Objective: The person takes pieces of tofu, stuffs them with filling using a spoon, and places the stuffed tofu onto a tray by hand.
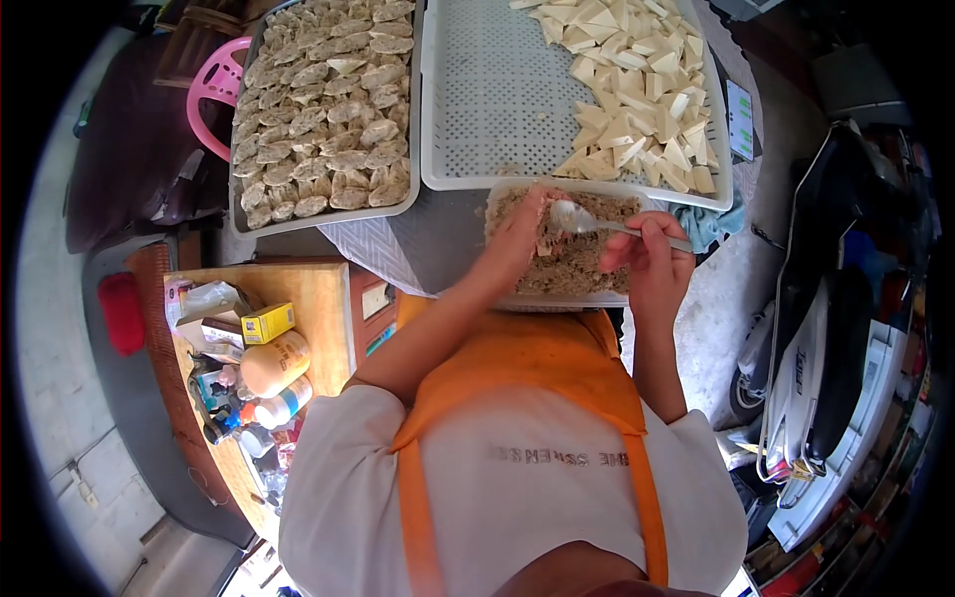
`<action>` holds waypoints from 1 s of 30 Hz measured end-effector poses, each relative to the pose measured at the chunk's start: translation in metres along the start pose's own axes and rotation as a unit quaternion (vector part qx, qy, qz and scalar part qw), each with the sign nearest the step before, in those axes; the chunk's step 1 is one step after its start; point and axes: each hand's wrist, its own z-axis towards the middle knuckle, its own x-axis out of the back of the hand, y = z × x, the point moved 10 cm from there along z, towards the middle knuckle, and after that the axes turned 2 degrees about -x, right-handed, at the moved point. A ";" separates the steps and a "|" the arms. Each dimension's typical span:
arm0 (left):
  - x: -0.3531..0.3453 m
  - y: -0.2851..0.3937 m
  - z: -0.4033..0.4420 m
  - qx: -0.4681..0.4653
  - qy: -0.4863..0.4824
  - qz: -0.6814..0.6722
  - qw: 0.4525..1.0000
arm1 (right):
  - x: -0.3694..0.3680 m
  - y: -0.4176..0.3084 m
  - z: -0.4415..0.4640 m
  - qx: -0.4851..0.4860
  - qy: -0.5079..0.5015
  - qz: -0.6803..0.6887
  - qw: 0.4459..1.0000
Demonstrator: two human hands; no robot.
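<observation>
My right hand (657,261) grips the handle of a metal spoon (582,218) over a rectangular tub (572,298) of brown minced filling (587,267). Close to the spoon's bowl is my left hand (522,239), its fingers bent at the tub's left part; a small pale piece seems to be in them, but the spoon partly hides it. Behind the tub, a perforated white tray (497,119) holds many pale cut wedges (637,90) on its right side. Filled, coated pieces (328,129) lie in rows on another tray (237,199) at the left.
A pink chair back (204,99) shows beside the left tray. Bottles and boxes, one yellow (269,323), stand on a wooden table (328,308) at lower left. A blue cloth (711,224) and a phone-like screen (739,119) lie right of the white tray. A scooter (806,368) is farther right.
</observation>
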 end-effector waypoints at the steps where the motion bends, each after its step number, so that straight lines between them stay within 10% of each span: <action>1: 0.000 0.001 0.000 -0.012 -0.007 0.005 1.000 | -0.001 0.006 -0.001 -0.018 0.001 -0.022 1.000; 17: 0.013 0.002 0.000 -0.005 0.039 -0.018 0.999 | 0.043 0.005 -0.008 0.020 0.061 -0.097 0.993; 19: 0.012 0.010 0.007 -0.123 -0.004 0.141 0.982 | 0.033 0.005 -0.009 0.028 0.046 -0.126 0.991; 24: 0.000 0.013 -0.007 -0.022 0.023 0.096 0.995 | 0.015 -0.006 -0.013 0.043 0.011 -0.222 0.974; 27: 0.012 -0.026 0.006 -0.011 -0.032 -0.052 0.998 | 0.006 -0.048 -0.024 0.182 -0.019 -0.471 0.863; 30: 0.011 0.000 -0.001 -0.018 -0.035 0.019 0.999 | -0.003 -0.041 -0.017 0.124 -0.019 -0.587 0.799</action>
